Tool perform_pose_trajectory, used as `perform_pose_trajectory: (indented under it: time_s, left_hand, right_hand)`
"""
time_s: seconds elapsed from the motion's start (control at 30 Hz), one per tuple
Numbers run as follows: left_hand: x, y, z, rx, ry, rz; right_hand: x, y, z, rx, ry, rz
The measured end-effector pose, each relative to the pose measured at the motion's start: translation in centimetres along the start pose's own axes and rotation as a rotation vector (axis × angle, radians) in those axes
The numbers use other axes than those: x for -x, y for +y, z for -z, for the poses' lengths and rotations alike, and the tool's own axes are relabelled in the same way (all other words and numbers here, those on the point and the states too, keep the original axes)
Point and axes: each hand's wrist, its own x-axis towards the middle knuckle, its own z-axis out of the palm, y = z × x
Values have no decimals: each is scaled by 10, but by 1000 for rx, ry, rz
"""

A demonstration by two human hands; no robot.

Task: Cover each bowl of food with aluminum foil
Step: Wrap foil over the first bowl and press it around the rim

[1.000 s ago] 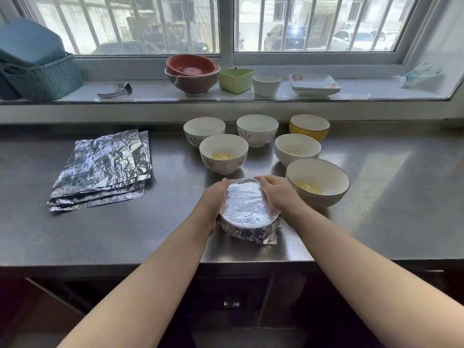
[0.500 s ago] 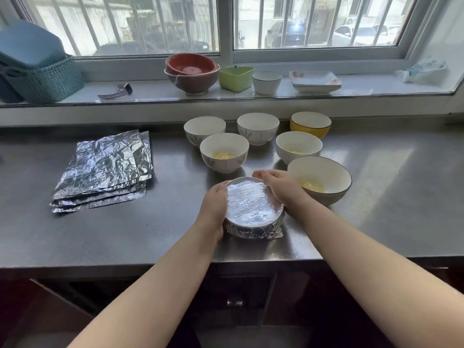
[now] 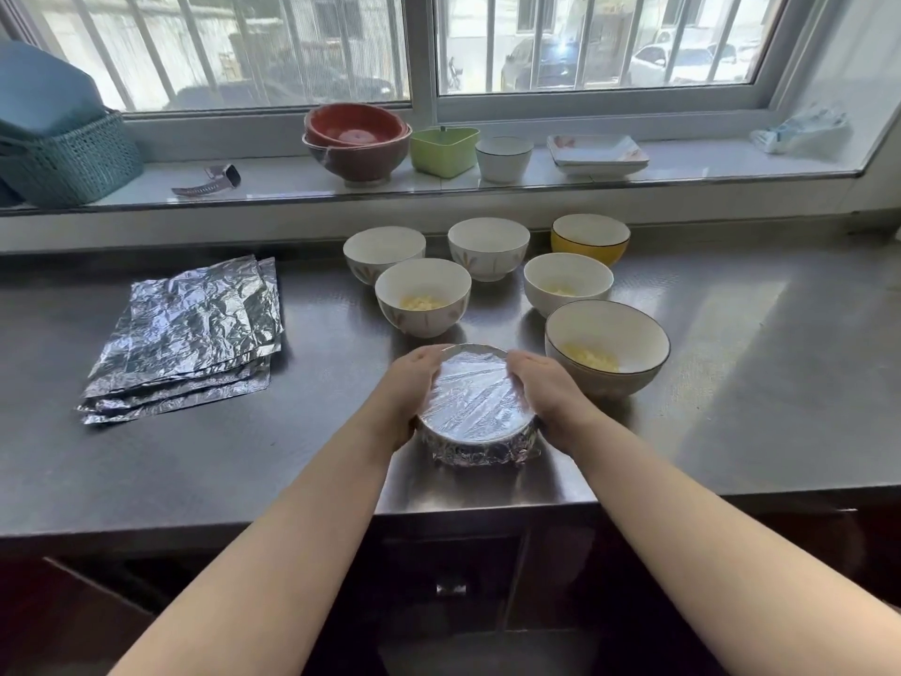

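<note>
Grip, left hand [image 3: 412, 392]: cupped around the left side of the foil-covered bowl [image 3: 475, 407], fingers curled round the far rim and pressing the foil down.
Grip, right hand [image 3: 546, 390]: mirrors it on the right side, fingers wrapped over the rim, palm against the bowl's wall.
Covered bowl: sits on the steel worktop [image 3: 195, 456] near the front edge, foil stretched flat on top and crumpled down the sides; what's inside is fully hidden.
Open bowls: large bowl [image 3: 607, 351] just right of the right hand, yellow food showing; white bowl [image 3: 423, 297] just behind the hands, yellow food in it too; another white bowl [image 3: 568, 284] with a little food barely visible.
Back row: two white bowls [image 3: 489, 248] and a yellow bowl [image 3: 590, 238] — contents can't be made out from this angle.
Foil sheets [image 3: 190, 339]: wrinkled stack lying flat, well to the left.
Windowsill [image 3: 707, 168]: stacked red bowls [image 3: 357, 143], a green dish, a white cup, plates; a teal basket [image 3: 68, 158] cut off at the left edge.
</note>
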Motion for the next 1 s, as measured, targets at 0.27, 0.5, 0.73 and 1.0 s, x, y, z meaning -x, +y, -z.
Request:
perform_pose_trajectory:
  time_s: [0.27,0.5,0.73,1.0]
  left_hand:
    - [0,-1,-3,38,14,25]
    - [2,1,0,-92,40,-204]
    - [1,0,1,-88,-6,-170]
    - [2,-4,2,121,-36,-66]
  right_hand:
    - [-5,-4,-4,52,10,5]
    - [-14,-2,4,353,-23,71]
    - [-9,-11,3,626,-30,449]
    - [-21,5,-1,97,-42,211]
